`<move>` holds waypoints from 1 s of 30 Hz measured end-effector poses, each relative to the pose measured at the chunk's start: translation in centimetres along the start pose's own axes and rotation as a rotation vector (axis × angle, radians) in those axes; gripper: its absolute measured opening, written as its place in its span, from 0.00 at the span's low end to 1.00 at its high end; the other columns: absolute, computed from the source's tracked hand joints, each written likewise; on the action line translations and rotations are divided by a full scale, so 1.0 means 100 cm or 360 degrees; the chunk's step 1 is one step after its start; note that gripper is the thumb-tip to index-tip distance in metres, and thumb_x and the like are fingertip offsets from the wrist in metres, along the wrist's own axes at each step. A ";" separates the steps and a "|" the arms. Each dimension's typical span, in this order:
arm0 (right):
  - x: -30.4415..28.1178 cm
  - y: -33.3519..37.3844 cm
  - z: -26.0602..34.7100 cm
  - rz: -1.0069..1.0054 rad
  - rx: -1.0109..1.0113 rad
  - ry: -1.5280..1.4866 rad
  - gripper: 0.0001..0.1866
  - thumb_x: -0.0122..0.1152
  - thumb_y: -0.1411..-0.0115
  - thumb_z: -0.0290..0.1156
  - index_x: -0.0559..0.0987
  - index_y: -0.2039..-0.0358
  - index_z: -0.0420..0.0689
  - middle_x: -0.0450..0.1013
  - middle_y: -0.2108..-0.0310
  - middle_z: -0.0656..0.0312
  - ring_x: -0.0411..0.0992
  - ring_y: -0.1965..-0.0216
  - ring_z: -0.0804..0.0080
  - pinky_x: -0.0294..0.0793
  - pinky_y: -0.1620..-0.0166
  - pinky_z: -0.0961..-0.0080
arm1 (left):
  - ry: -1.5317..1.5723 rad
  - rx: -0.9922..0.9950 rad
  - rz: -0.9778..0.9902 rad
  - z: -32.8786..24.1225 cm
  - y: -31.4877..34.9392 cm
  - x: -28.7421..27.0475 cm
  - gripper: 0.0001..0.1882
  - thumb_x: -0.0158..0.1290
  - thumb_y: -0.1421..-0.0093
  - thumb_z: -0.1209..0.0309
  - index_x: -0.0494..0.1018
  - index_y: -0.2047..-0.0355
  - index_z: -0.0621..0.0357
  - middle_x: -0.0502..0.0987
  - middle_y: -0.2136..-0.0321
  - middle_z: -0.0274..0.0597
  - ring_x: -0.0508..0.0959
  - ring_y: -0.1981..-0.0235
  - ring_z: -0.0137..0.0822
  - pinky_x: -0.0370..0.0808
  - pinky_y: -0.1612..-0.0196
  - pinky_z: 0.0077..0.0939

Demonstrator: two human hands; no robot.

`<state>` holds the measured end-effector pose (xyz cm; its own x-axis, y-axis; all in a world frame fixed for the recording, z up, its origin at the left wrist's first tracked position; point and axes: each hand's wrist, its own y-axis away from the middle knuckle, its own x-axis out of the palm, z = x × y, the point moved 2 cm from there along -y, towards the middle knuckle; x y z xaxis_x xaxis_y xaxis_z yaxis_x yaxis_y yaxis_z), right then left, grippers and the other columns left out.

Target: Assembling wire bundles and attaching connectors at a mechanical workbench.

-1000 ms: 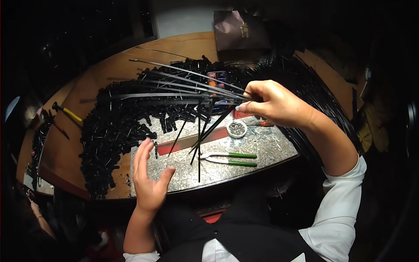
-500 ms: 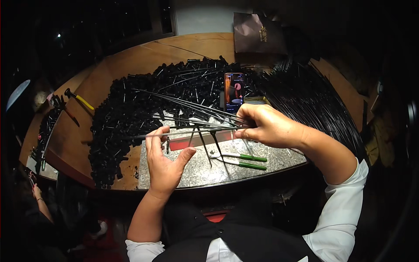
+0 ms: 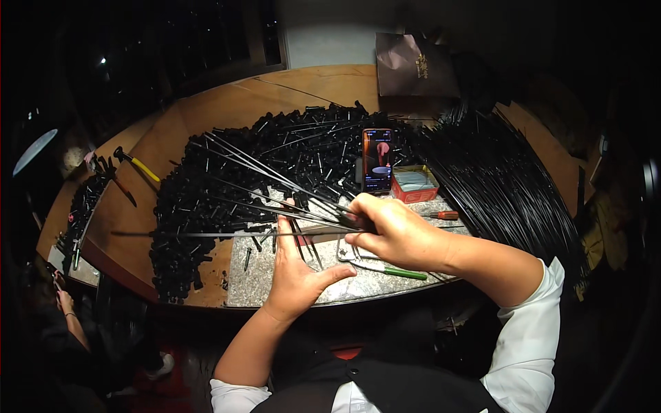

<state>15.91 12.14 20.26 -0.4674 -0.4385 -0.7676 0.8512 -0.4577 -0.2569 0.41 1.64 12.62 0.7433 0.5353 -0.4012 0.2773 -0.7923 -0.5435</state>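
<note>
My right hand [image 3: 398,233] is closed around a fanned bunch of thin black rods [image 3: 265,171], which stick out to the left from my fist. One long rod reaches past the left edge of the pile. My left hand [image 3: 297,283] is beside the bunch, with thumb spread away and fingers stretched up against or behind the rods; its fingertips are partly hidden. Green-handled pliers [image 3: 405,273] lie on the speckled stone slab [image 3: 255,286] beneath, partly covered by my right hand. Several short dark rods hang or stand between my hands.
A heap of small black parts [image 3: 200,189] covers the table's left and middle. Long black rods [image 3: 509,186] are piled on the right. A phone [image 3: 377,165], red tin box [image 3: 416,194], screwdriver [image 3: 445,215], paper bag [image 3: 416,69] and yellow-handled hammer [image 3: 141,166] surround them. Another person's hand [image 3: 65,301] shows far left.
My hands have come closer together, and the left one has moved right along the rods and opened. The right hand still grips the bunch. The tin box and screwdriver show more clearly.
</note>
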 end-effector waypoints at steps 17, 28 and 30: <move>0.013 -0.008 0.009 -0.0092 -0.0073 -0.0158 0.09 0.57 0.40 0.26 0.67 0.64 0.37 0.71 0.76 0.55 0.70 0.74 0.69 0.68 0.69 0.70 | 0.1766 -0.0061 -0.0523 0.017 -0.007 -0.049 0.19 0.43 0.33 0.73 0.59 0.43 0.63 0.71 0.51 0.51 0.72 0.48 0.37 0.71 0.46 0.32; 0.017 -0.007 0.010 -0.0156 -0.0160 -0.0167 0.09 0.55 0.38 0.26 0.65 0.63 0.38 0.71 0.78 0.55 0.71 0.78 0.67 0.68 0.73 0.70 | 0.1011 -0.0518 -0.0725 0.046 0.010 -0.062 0.10 0.53 0.37 0.67 0.71 0.74 0.57 0.72 0.83 0.33 0.71 0.83 0.24 0.71 0.76 0.15; 0.017 -0.006 0.009 -0.0162 -0.0164 -0.0186 0.09 0.55 0.39 0.26 0.65 0.63 0.38 0.71 0.78 0.55 0.71 0.78 0.66 0.68 0.72 0.70 | 0.0791 -0.0441 -0.0839 0.044 0.015 -0.060 0.09 0.54 0.38 0.67 0.70 0.71 0.58 0.69 0.83 0.30 0.67 0.83 0.20 0.66 0.77 0.11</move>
<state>14.34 10.94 19.65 -0.5718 -0.4834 -0.6628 0.8152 -0.4254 -0.3930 -6.28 -1.47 10.94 0.6388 0.7194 0.2727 0.7635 -0.5489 -0.3404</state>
